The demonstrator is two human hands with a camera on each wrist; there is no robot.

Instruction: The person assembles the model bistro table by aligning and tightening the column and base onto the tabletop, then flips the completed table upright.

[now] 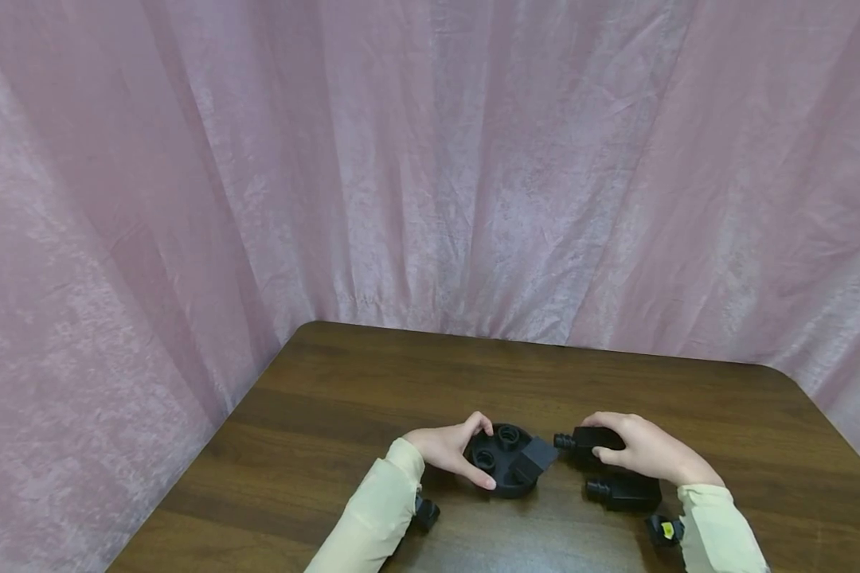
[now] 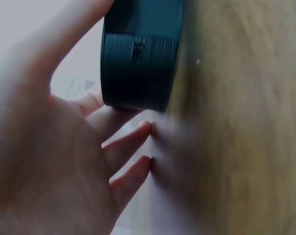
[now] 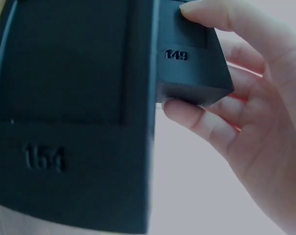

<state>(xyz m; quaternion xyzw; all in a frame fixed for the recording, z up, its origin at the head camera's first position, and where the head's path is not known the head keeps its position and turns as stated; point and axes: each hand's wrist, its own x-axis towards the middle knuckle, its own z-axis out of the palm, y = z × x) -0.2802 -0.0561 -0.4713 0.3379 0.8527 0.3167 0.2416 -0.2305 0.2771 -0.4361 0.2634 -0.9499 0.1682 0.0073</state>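
My left hand [image 1: 444, 447] grips a round black base [image 1: 503, 469] from its left side, thumb and fingers spread about the rim. Two threaded sockets show on the base's top, and a black block [image 1: 539, 452] sits in its right part. Between the thumb and fingers of my right hand [image 1: 648, 450] is a black block with a threaded end [image 1: 591, 438], marked 149 in the right wrist view. Its threaded end points left toward the base, apart from it. A similar threaded block [image 1: 627, 493], marked 154 in the right wrist view, lies just nearer.
The brown wooden table [image 1: 330, 414] carries all these pieces. Behind it and along its left hangs a pink curtain [image 1: 430, 175]. Small black wrist cameras sit under each sleeve, the right one [image 1: 665, 530] bearing a yellow mark.
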